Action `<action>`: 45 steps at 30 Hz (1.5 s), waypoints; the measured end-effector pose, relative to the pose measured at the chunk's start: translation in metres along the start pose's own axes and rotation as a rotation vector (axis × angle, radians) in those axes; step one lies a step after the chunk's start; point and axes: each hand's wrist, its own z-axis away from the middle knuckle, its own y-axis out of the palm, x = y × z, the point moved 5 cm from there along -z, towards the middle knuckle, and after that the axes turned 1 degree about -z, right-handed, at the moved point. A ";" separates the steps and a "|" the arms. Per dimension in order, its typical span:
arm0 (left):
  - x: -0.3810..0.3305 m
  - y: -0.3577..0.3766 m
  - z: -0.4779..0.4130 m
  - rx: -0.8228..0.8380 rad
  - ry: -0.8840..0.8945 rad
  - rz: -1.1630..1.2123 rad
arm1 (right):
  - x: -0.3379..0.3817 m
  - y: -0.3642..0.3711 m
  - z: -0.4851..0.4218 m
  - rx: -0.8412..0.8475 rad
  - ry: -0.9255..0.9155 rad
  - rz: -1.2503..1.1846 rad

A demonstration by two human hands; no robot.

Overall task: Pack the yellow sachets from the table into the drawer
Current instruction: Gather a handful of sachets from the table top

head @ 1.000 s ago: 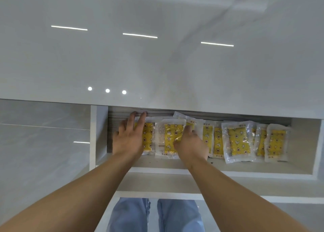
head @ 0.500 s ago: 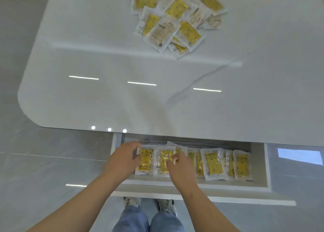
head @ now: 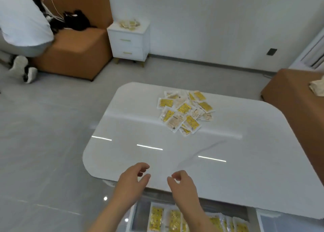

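I am looking at the heap of yellow sachets (head: 185, 111) lying on the far half of the surface (head: 140, 126). They are flat, crinkly pouches with pale sealed edges, overlapping and pointing every way. Packed sachets (head: 156, 217) are sitting side by side in the open drawer (head: 141, 216), long axes running toward me. The surface is glossy white with rounded corners. My left hand (head: 130, 181) and right hand (head: 182, 184) are hovering over its near edge, each grip loosely curled, holding nothing. Beyond are an orange sofa (head: 75, 44), a white nightstand (head: 128, 40) and a bending person (head: 22, 21).

The head view looks forward and down across the white table (head: 175, 153) from its near edge.
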 end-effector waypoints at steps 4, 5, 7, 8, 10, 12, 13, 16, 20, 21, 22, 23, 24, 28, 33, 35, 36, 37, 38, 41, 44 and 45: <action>0.017 -0.072 -0.020 -0.087 0.058 0.031 | 0.069 0.038 -0.004 -0.021 -0.084 -0.009; 0.024 -0.092 -0.026 -0.104 0.066 0.040 | 0.086 0.053 -0.008 -0.032 -0.104 -0.014; 0.043 -0.131 -0.039 -0.115 0.079 0.046 | 0.121 0.088 -0.011 -0.048 -0.114 -0.040; 0.053 -0.150 -0.045 -0.111 0.086 0.049 | 0.139 0.107 -0.012 -0.056 -0.107 -0.061; 0.072 -0.190 -0.055 -0.086 0.100 0.039 | 0.172 0.146 -0.010 -0.073 -0.080 -0.121; 0.090 -0.225 -0.065 -0.052 0.100 0.017 | 0.202 0.179 -0.006 -0.097 -0.067 -0.186; 0.099 -0.241 -0.070 -0.031 0.099 0.004 | 0.216 0.194 -0.005 -0.110 -0.061 -0.212; 0.119 -0.287 -0.091 -0.001 0.099 -0.013 | 0.252 0.231 -0.008 -0.136 -0.048 -0.234; 0.131 -0.335 -0.131 0.001 0.110 0.000 | 0.290 0.258 -0.034 -0.175 -0.042 -0.226; 0.133 -0.346 -0.143 0.000 0.110 -0.005 | 0.299 0.264 -0.044 -0.181 -0.042 -0.220; 0.137 -0.357 -0.158 -0.004 0.110 -0.011 | 0.309 0.269 -0.056 -0.184 -0.044 -0.215; 0.140 -0.369 -0.174 -0.005 0.109 -0.023 | 0.319 0.275 -0.070 -0.183 -0.045 -0.215; 0.143 -0.380 -0.191 -0.007 0.110 -0.043 | 0.330 0.281 -0.084 -0.177 -0.047 -0.218; 0.145 -0.427 -0.276 -0.038 0.124 -0.127 | 0.378 0.299 -0.162 -0.161 -0.074 -0.196; 0.118 -0.468 -0.398 0.002 0.121 -0.244 | 0.452 0.296 -0.261 -0.160 -0.137 0.110; 0.106 -0.482 -0.447 0.016 0.119 -0.261 | 0.483 0.290 -0.297 -0.173 -0.157 0.196; 0.102 -0.488 -0.470 0.021 0.117 -0.260 | 0.497 0.286 -0.314 -0.177 -0.152 0.211; 0.097 -0.493 -0.491 0.031 0.117 -0.256 | 0.509 0.283 -0.331 -0.183 -0.145 0.219; 0.093 -0.497 -0.511 0.042 0.121 -0.255 | 0.519 0.280 -0.347 -0.188 -0.138 0.227; 0.082 -0.510 -0.577 0.064 0.142 -0.238 | 0.550 0.280 -0.406 -0.194 -0.110 0.238; 0.074 -0.528 -0.652 0.072 0.174 -0.212 | 0.587 0.289 -0.478 -0.190 -0.095 0.199; 0.074 -0.535 -0.678 0.077 0.180 -0.210 | 0.603 0.294 -0.504 -0.187 -0.094 0.191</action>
